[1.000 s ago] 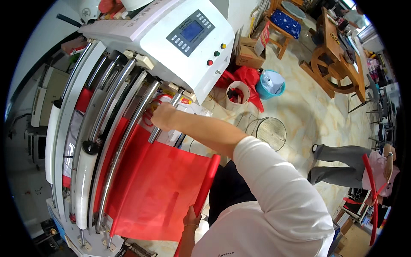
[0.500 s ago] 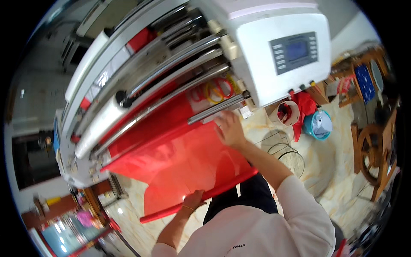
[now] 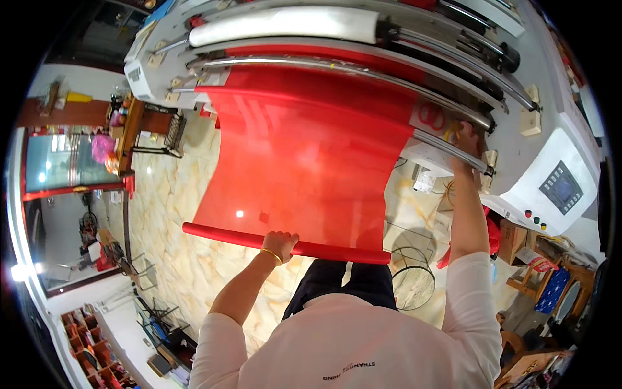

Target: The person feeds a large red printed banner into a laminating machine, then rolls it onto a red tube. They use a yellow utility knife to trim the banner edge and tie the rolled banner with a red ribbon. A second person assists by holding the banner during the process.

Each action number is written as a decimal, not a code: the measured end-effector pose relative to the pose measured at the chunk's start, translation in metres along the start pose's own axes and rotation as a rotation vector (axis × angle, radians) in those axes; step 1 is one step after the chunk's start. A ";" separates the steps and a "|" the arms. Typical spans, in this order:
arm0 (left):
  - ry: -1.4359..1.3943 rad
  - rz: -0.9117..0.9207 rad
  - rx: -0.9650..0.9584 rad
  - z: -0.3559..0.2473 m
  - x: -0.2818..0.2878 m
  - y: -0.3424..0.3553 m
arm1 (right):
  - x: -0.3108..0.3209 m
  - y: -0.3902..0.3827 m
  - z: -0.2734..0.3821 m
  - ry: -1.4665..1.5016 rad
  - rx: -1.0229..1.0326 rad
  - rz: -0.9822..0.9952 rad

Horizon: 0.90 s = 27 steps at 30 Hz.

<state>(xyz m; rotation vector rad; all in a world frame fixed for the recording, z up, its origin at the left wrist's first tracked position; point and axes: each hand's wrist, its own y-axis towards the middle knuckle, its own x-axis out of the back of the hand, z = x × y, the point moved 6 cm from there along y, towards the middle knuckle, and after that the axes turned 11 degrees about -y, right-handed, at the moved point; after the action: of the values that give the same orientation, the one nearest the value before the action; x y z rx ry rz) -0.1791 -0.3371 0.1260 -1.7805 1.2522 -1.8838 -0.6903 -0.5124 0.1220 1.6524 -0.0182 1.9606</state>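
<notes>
My left hand (image 3: 280,247) is closed around a red roll (image 3: 337,251), held level in front of my legs. A wide sheet of thin red film (image 3: 304,168) stretches from the roll up to the white machine (image 3: 155,78). My right hand (image 3: 464,139) reaches in at the machine's right side, by the end of a metal bar (image 3: 447,148). Beside its fingers is a yellow loop-shaped thing (image 3: 451,132), with pinkish-red loops (image 3: 430,115) to the left. The bar and shadow partly cover those fingers, so I cannot tell whether they grip anything.
A white roll (image 3: 285,26) and several metal bars run across the machine. Its control panel (image 3: 561,187) is at the right. A round wire-framed stand (image 3: 413,287) is on the marbled floor by my right leg. Cardboard boxes (image 3: 512,240) and wooden furniture (image 3: 541,285) stand farther right.
My view has swung toward the right, bringing the machine's full width into sight. My right hand has left the film's upper right edge and reached in by the yellow loop. My left hand still holds the roll.
</notes>
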 end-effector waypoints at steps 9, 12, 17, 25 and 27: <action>0.023 -0.067 -0.007 0.089 -0.115 -0.029 | 0.047 -0.167 -0.008 0.183 0.087 0.411; 0.020 -0.065 0.012 0.104 -0.152 -0.049 | 0.047 -0.214 -0.030 0.324 0.101 0.681; 0.033 -0.302 0.002 0.118 -0.197 -0.076 | 0.051 -0.263 -0.027 0.397 -0.087 1.514; -0.080 -0.782 -0.014 0.102 -0.186 -0.118 | 0.085 -0.263 0.047 0.432 0.188 1.694; -0.120 -0.854 -0.039 0.102 -0.184 -0.124 | 0.092 -0.264 0.047 0.478 0.104 1.738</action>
<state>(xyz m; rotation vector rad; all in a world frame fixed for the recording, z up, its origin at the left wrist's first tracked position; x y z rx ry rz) -0.0027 -0.1757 0.0774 -2.6729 0.4907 -2.0675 -0.5426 -0.2704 0.1261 1.0344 -1.6447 3.4659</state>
